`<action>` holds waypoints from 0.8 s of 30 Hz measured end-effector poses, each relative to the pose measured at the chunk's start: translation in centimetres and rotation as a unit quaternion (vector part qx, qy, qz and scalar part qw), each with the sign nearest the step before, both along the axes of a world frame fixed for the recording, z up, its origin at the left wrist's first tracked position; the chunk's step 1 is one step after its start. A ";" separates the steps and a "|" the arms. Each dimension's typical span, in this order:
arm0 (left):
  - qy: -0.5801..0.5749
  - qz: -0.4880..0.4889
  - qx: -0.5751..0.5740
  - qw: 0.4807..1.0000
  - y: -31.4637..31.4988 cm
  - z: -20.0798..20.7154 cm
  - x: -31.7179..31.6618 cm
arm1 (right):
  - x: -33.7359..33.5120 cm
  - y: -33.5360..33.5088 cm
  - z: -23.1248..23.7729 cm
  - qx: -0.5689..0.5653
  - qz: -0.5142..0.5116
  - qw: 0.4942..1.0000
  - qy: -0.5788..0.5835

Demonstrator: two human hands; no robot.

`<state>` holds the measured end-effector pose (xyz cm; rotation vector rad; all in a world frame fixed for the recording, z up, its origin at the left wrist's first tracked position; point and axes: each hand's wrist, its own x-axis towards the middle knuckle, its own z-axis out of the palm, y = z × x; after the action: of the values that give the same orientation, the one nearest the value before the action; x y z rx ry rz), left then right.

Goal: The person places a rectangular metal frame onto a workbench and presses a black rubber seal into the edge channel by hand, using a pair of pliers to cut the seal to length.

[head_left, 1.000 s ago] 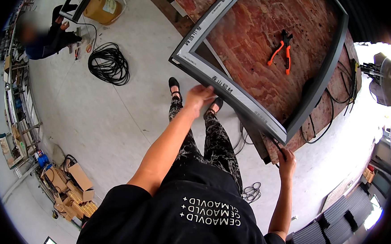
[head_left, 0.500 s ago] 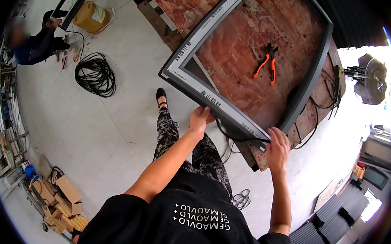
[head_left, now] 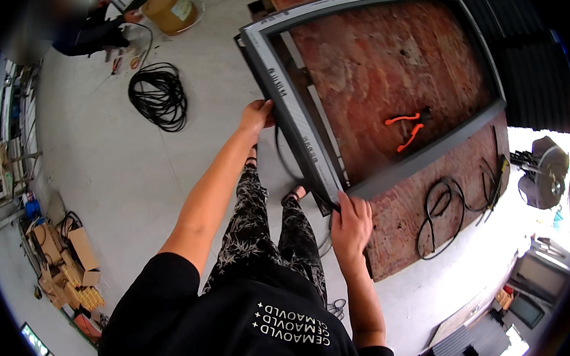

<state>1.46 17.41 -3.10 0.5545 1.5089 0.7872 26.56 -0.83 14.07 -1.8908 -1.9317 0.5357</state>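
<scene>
A large grey metal window frame (head_left: 289,106) with bevelled corners lies tilted across a stained red-brown tabletop (head_left: 370,72). My left hand (head_left: 257,115) is closed at the frame's near left side, its fingertips tucked behind the edge. Around the near corner my right hand (head_left: 352,228) is closed, fingers over the top. A thin black strip (head_left: 286,157) hangs in a loop below the frame's side and runs toward my right hand; whether that hand pinches it too is hidden. Inside the frame's opening rests a pair of orange-handled pliers (head_left: 410,139).
Loose black cable (head_left: 428,222) curls on the table's right part. On the floor to the left are a coil of black cable (head_left: 158,96) and a tan bucket (head_left: 168,11), beside a crouching person (head_left: 88,35). A fan-like machine (head_left: 546,171) stands right; cardboard boxes (head_left: 85,250) lie lower left.
The frame has turned clockwise, its left corner swinging up and away. My left hand has moved up and left with it, my right hand left and slightly down. The pliers' handles point more leftward.
</scene>
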 end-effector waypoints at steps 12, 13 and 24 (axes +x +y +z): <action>0.019 0.026 -0.025 0.999 -0.9 0.7 2.3 | 2.4 -11.5 -3.6 -0.141 -0.143 0.963 0.178; 0.024 0.033 -0.032 0.999 -1.1 1.2 2.5 | 2.5 -11.3 -3.7 -0.139 -0.134 0.965 0.177; -0.017 0.063 -0.014 0.998 -4.9 1.1 4.4 | 3.6 -11.9 -5.7 -0.173 -0.148 0.946 0.231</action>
<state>5.90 12.55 -1.98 0.4253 1.5318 0.8680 30.15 -12.71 8.38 -1.9789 -1.2887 1.1608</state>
